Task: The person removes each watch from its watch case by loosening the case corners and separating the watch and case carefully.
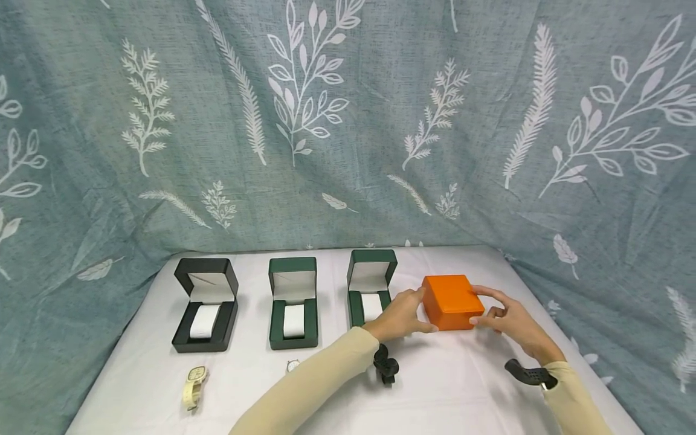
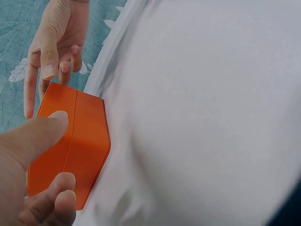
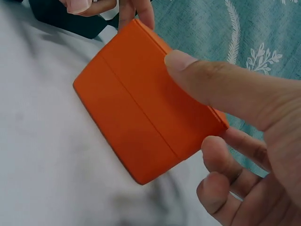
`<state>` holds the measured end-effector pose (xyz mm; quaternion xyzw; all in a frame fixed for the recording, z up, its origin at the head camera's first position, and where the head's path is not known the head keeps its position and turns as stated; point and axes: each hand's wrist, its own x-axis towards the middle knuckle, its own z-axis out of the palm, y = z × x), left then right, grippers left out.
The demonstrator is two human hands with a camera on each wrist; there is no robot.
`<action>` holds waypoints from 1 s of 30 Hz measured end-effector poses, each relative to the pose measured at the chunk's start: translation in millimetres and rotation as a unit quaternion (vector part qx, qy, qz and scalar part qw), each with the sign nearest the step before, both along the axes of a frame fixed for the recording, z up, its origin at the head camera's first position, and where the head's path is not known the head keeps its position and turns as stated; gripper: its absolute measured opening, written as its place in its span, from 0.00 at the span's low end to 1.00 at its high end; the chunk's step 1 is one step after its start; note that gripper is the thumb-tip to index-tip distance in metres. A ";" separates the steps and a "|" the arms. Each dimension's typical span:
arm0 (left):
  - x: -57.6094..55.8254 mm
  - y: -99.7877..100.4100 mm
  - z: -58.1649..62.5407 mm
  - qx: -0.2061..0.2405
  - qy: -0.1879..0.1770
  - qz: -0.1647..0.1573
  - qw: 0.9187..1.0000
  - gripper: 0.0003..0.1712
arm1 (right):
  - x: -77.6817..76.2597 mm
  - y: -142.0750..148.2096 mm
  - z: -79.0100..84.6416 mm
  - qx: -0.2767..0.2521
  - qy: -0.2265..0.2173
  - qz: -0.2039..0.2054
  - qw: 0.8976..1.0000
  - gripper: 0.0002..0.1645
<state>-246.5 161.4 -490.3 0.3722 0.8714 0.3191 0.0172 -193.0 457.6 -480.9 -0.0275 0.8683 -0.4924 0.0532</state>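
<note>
A closed orange box [image 1: 451, 296] sits on the right part of the white-covered table, between both hands. My left hand [image 1: 398, 315] holds its left side, fingers at the upper edge and thumb low near the front corner. On the opposite side, my right hand [image 1: 513, 323] grips the box with its thumb at the front corner and a finger along the far right edge. A thin seam runs around the orange box [image 3: 136, 113] in the right wrist view. From the left wrist, the left thumb [image 2: 42, 134] overlaps the orange side.
An open black watch box [image 1: 228, 338] and two open green watch boxes, one in the middle [image 1: 311, 326] and one farther right [image 1: 356, 311], hold white cushions. A gold watch [image 1: 194, 386] lies front left; another watch [image 1: 292, 365] is partly behind the left sleeve. Patterned cloth [image 1: 348, 121] hangs behind.
</note>
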 end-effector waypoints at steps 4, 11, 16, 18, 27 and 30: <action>0.5 6.9 -1.2 -0.016 -0.008 0.016 1.000 0.57 | -2.2 3.5 -4.9 -0.002 -0.018 0.005 1.000 0.52; -3.2 15.3 -6.0 -0.006 -0.045 0.017 0.999 0.60 | -5.9 6.6 -10.4 -0.005 -0.015 0.007 1.000 0.52; -5.5 20.1 -8.5 0.005 -0.033 0.014 0.999 0.59 | -6.0 7.7 -12.8 -0.017 -0.005 0.015 1.000 0.48; -5.9 22.4 -9.9 0.014 -0.034 0.015 0.999 0.57 | -6.3 8.1 -14.3 -0.015 0.001 0.016 1.000 0.47; -10.2 30.2 -15.5 0.024 -0.056 0.037 0.997 0.59 | -11.9 8.8 -18.5 -0.017 0.017 0.021 0.999 0.44; -13.4 31.6 -16.4 0.032 -0.068 0.038 0.996 0.58 | -12.9 8.8 -18.3 -0.021 0.013 0.018 1.000 0.44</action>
